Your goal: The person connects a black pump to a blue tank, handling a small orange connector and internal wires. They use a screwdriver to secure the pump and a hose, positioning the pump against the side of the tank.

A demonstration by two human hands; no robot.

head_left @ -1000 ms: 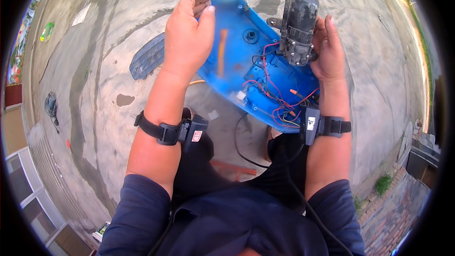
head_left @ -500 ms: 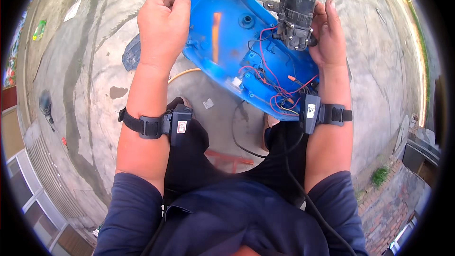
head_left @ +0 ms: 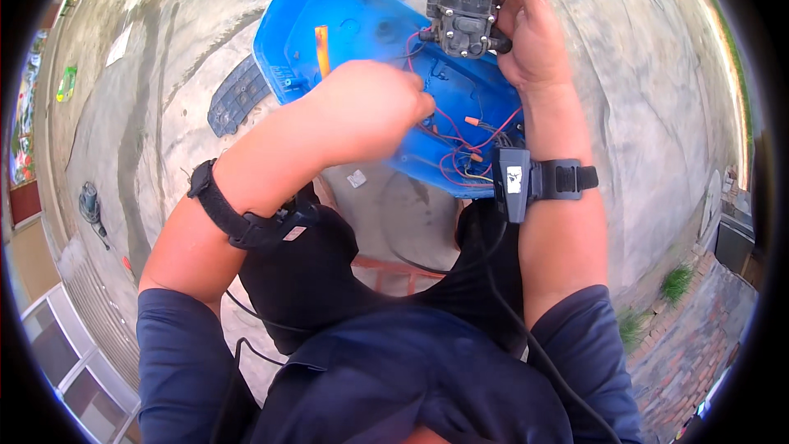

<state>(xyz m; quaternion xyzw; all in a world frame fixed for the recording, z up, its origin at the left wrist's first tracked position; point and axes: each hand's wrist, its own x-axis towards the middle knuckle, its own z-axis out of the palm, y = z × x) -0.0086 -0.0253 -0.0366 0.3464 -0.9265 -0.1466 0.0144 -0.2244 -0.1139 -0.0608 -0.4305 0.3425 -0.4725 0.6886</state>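
My right hand [head_left: 538,29] grips a black electric pump [head_left: 466,12] from its right side, holding it upright above the far part of a blue plastic housing [head_left: 403,156]. Red and black wires [head_left: 464,144] with orange connectors lie inside the housing's near right end. One red wire rises toward the pump. Over the middle of the housing, my left hand [head_left: 370,107] has its fingers curled closed near the wires. It is slightly blurred, and whatever its fingertips hold is hidden. An orange stick-like piece [head_left: 322,49] shows inside the housing, left of the pump.
A dark grey plastic panel [head_left: 238,99] lies on the concrete left of the housing. A power tool [head_left: 90,212] rests farther left. Under my legs is a reddish frame [head_left: 399,275]. A black cable [head_left: 509,312] runs down past my right thigh.
My left hand has moved from the housing's left edge to over its middle, fingers now curled. My right hand and the pump have shifted left and farther away. The housing appears farther left.
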